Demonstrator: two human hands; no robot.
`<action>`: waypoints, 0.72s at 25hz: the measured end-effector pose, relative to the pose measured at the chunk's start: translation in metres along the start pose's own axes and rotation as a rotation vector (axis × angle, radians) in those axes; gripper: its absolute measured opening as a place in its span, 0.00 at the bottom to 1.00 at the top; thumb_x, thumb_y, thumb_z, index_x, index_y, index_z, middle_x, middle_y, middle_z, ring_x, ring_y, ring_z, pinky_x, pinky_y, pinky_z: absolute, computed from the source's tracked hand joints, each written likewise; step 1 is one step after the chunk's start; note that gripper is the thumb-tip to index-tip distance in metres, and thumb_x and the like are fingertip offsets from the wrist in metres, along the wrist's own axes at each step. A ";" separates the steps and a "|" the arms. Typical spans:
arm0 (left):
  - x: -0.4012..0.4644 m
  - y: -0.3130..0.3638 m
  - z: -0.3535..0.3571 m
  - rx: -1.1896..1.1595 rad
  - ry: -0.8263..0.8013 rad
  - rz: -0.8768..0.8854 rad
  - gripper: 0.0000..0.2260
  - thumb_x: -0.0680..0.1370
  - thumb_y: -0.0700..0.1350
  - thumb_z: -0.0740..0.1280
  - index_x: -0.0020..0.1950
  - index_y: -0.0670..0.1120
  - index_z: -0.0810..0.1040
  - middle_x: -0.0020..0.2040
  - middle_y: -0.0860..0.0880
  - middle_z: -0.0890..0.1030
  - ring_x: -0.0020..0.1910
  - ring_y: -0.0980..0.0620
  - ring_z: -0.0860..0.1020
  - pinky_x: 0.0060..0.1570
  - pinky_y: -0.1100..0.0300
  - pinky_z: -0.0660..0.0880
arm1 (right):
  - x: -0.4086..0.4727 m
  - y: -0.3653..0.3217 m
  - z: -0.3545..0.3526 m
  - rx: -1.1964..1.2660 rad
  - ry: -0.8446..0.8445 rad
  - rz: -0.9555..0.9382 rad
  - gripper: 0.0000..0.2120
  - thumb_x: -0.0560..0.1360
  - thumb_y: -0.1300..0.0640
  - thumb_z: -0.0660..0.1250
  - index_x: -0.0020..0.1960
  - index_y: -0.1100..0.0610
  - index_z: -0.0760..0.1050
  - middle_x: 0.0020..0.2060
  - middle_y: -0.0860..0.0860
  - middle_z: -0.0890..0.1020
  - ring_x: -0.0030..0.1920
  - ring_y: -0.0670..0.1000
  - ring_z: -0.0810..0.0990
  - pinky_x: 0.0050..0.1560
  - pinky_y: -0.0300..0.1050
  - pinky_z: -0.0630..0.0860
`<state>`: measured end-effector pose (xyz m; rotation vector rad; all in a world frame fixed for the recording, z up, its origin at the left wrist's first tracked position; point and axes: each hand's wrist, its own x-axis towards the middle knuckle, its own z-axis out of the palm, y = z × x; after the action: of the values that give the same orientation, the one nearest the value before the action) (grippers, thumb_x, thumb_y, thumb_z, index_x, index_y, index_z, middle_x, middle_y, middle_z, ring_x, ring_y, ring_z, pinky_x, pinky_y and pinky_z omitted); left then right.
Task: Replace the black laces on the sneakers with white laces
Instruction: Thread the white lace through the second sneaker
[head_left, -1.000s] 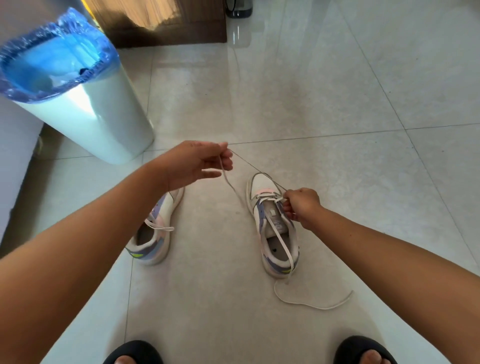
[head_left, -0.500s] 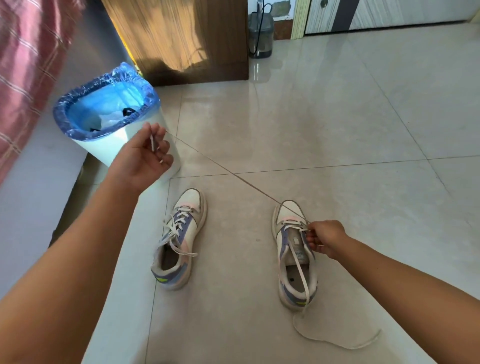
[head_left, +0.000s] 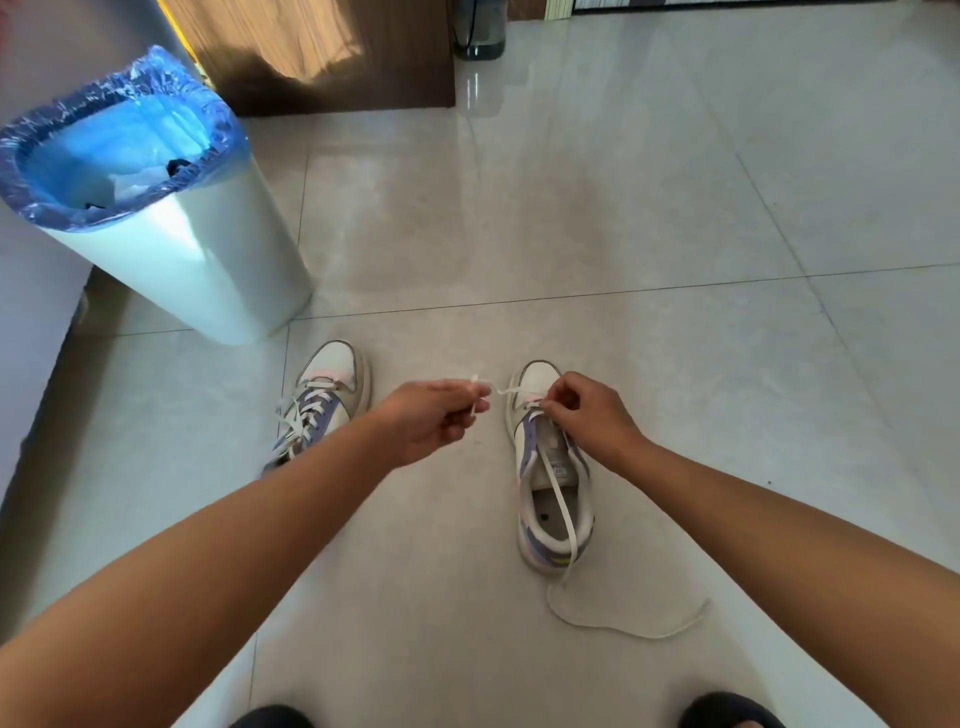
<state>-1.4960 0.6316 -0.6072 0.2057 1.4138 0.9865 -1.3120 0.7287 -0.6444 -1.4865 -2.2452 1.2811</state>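
Note:
Two white-and-lilac sneakers stand on the tiled floor. The left sneaker is fully laced in white and partly hidden by my left forearm. The right sneaker has a white lace only through its front eyelets; one end runs back over the tongue and curls on the floor behind the heel. My left hand pinches the other lace end just left of the toe. My right hand rests on the front eyelets, fingers closed on the lace there.
A white bin with a blue liner stands at the left, close to the left sneaker. Behind it is a wooden cabinet. Black slippers on my feet show at the bottom edge. A grey wall runs along the left.
My left hand, which had pulled the lace taut far up to the left near the bin, has come back down beside the right sneaker's toe. My right hand stays on the eyelets.

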 end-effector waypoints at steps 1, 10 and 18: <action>0.006 -0.009 0.011 -0.031 0.028 -0.020 0.05 0.78 0.35 0.63 0.43 0.39 0.76 0.35 0.46 0.78 0.27 0.57 0.75 0.26 0.69 0.73 | 0.000 -0.001 0.001 -0.042 -0.017 -0.029 0.04 0.74 0.58 0.68 0.41 0.54 0.74 0.36 0.47 0.78 0.38 0.48 0.75 0.41 0.42 0.72; 0.021 -0.041 0.051 0.129 0.264 0.104 0.08 0.71 0.31 0.71 0.40 0.43 0.76 0.36 0.45 0.79 0.35 0.50 0.79 0.34 0.62 0.77 | -0.004 0.005 0.005 -0.084 -0.023 -0.074 0.03 0.74 0.58 0.68 0.43 0.55 0.74 0.38 0.49 0.77 0.39 0.49 0.74 0.40 0.40 0.70; 0.021 -0.042 0.047 0.399 0.252 0.213 0.09 0.70 0.35 0.73 0.35 0.43 0.76 0.35 0.47 0.80 0.32 0.55 0.77 0.32 0.67 0.73 | -0.002 0.006 0.009 0.004 0.023 -0.005 0.03 0.75 0.58 0.67 0.42 0.54 0.74 0.36 0.47 0.76 0.37 0.47 0.73 0.36 0.35 0.69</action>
<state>-1.4391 0.6397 -0.6400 0.5516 1.8442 0.9154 -1.3121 0.7227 -0.6537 -1.4856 -2.2295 1.2596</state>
